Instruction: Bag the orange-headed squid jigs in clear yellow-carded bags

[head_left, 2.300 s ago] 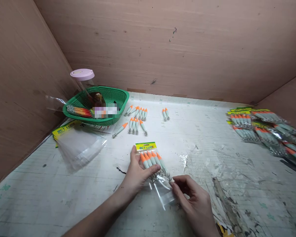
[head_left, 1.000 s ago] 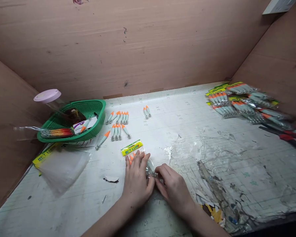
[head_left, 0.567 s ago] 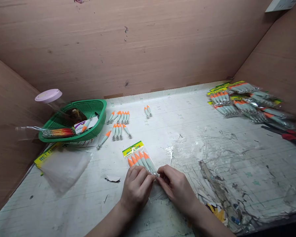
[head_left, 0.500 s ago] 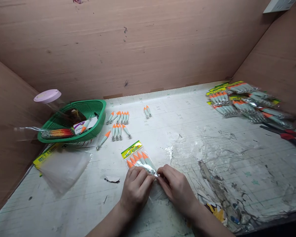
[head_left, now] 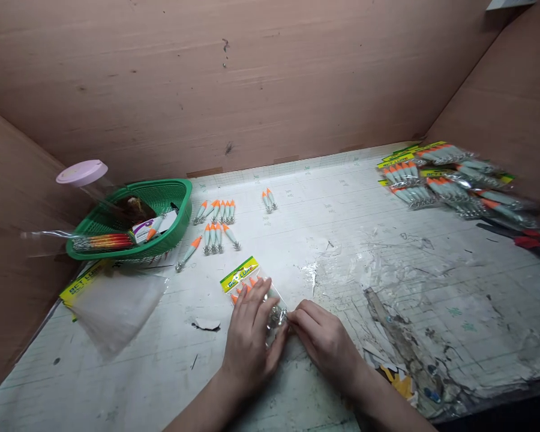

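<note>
A clear packet with a yellow header (head_left: 240, 274) lies on the table in front of me, holding several orange-and-pale-green lures. My left hand (head_left: 251, 339) lies flat over the packet, fingers stretched across the lures. My right hand (head_left: 320, 339) pinches the packet's lower end by the hooks, fingers pressed together. Only the header and the orange tips show past my left fingers.
Loose lures (head_left: 216, 227) lie in rows behind the packet, a pair (head_left: 268, 200) further right. A green basket (head_left: 176, 219) and a pink-lidded jar (head_left: 81, 173) stand at the left, over empty bags (head_left: 112, 300). Filled packets (head_left: 450, 183) pile at right beside red-handled pliers (head_left: 528, 241).
My left hand has gone from pinching the packet's lower end to lying flat over the lures. My right hand has stayed at the hook end.
</note>
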A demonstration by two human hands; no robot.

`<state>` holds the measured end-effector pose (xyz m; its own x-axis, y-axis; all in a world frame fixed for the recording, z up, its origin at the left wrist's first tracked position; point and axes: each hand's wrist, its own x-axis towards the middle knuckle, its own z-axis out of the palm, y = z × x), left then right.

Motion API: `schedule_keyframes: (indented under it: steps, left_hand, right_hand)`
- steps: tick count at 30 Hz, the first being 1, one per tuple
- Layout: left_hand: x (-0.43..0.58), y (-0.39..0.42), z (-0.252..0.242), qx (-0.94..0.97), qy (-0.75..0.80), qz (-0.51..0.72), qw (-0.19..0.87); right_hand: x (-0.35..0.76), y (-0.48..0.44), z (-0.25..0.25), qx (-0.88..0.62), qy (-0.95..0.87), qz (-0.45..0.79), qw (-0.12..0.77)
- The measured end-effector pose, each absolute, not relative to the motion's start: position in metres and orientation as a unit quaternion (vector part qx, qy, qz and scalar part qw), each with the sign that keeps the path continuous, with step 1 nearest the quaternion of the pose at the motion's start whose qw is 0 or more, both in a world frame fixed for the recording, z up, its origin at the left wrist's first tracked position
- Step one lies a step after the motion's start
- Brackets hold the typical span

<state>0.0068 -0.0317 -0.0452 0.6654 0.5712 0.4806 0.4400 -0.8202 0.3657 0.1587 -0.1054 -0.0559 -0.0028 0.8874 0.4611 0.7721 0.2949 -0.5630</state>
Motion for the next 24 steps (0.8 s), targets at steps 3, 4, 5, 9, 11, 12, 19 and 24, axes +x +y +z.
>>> schedule_keyframes:
  steps: [3, 4, 5, 9, 11, 12, 19, 24]
  left_hand:
    - [0.0079, -0.0325, -0.0506, 0.903, 0.324, 0.249, 0.132]
    - [0.0087, -0.0327, -0.0518, 0.901, 0.332, 0.244, 0.14]
    - [0.0096, -0.0331, -0.0527, 0.898, 0.339, 0.24, 0.146]
    - [0.0137, -0.0353, -0.0531, 0.886, 0.369, 0.231, 0.162]
    - [0.0144, -0.036, -0.052, 0.882, 0.379, 0.225, 0.17]
    - [0.0143, -0.0361, -0.0513, 0.881, 0.381, 0.222, 0.173]
    - [0.0119, -0.0363, -0.0459, 0.889, 0.366, 0.207, 0.179]
    - [0.0152, -0.0376, -0.0461, 0.884, 0.382, 0.216, 0.161]
  right_hand:
    - [0.1594, -0.1049, -0.0564, -0.584, -0.702, 0.079, 0.399]
    - [0.1593, -0.1046, -0.0561, -0.584, -0.702, 0.08, 0.398]
    - [0.1591, -0.1043, -0.0557, -0.584, -0.704, 0.081, 0.397]
    - [0.1578, -0.1044, -0.0553, -0.58, -0.708, 0.088, 0.393]
    - [0.1579, -0.1049, -0.0562, -0.58, -0.708, 0.094, 0.391]
    - [0.1581, -0.1051, -0.0567, -0.58, -0.708, 0.098, 0.39]
    - [0.1598, -0.1039, -0.0553, -0.573, -0.715, 0.102, 0.386]
    - [0.1586, -0.1031, -0.0539, -0.57, -0.719, 0.104, 0.383]
